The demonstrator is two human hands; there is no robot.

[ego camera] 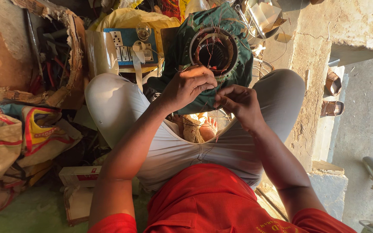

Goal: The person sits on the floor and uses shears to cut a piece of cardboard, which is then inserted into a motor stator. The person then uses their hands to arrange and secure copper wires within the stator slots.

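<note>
A green electric motor housing (234, 56) rests between my knees, its round opening showing copper windings (214, 51) inside. My left hand (188, 85) lies against the near rim of the opening, fingers curled and pinching thin wires. Just to its right, my right hand (238, 103) pinches the same thin wire ends with thumb and forefinger. Both hands are almost touching at the lower edge of the housing. I sit cross-legged in light grey trousers and a red shirt, with one bare foot (208, 128) showing below the hands.
A blue switchboard (128, 43) with white sockets and a glass bulb stands behind my left knee. Torn cardboard (72, 47) and printed sacks (31, 133) pile up at the left. A concrete step (320, 56) rises at the right, with brown sandals (333, 92) beside it.
</note>
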